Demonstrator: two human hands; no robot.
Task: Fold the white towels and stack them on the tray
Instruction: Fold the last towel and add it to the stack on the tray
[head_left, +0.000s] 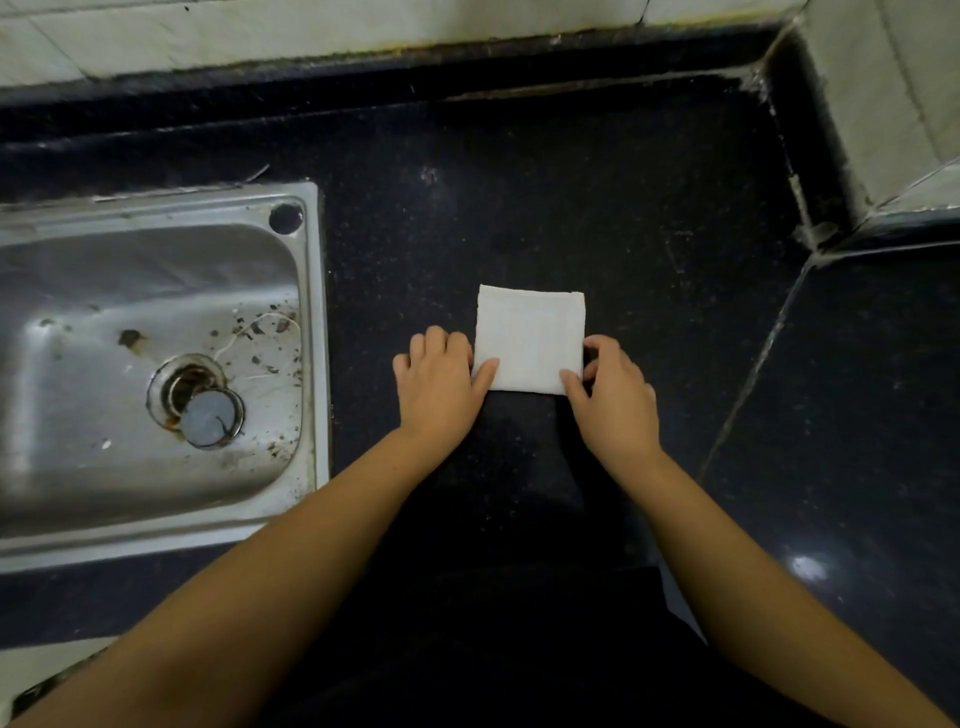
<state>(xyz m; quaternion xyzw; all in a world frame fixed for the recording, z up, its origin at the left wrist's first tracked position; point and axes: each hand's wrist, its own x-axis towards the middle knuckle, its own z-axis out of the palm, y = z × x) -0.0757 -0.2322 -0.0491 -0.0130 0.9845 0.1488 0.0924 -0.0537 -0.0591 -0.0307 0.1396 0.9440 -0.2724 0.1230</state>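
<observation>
A white towel (530, 335), folded into a small square, lies flat on the black counter (597, 197). My left hand (439, 382) pinches its near left corner, thumb on top of the cloth. My right hand (613, 395) pinches the near right corner in the same way, fingers curled around the right edge. No tray is in view.
A steel sink (156, 374) with a dirty basin and a drain plug (208, 418) sits to the left of the towel. Tiled walls (311, 31) bound the counter at the back and at the right. A seam (753, 374) runs across the counter on the right.
</observation>
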